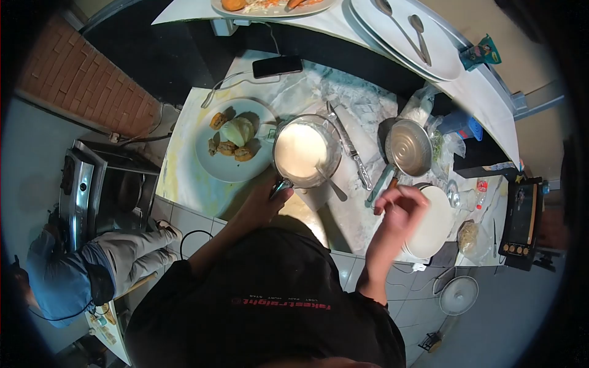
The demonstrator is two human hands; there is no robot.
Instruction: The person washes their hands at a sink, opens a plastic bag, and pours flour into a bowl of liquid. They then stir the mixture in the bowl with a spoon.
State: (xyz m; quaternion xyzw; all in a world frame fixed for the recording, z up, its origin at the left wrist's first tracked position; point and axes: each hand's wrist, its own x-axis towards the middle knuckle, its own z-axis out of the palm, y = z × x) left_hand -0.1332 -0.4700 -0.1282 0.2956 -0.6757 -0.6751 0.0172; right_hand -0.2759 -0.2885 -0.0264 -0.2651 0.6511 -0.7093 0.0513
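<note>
Marble-pattern counter [362, 101], small kitchen. Left hand [265, 201] is clamped on the handle of the glass jug [305, 149] of white batter at counter centre, spoon [329, 179] in it. Right hand [402, 207] hovers near the white plates [437, 230], fingers loosely curled and blurred; can't tell if they're pinching anything. Food plate [228, 173] is just left of the jug.

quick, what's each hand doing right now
left hand: closed on the glass jug by its handle.
right hand: fingers curled over the white plate, cannot tell if holding anything.
</note>
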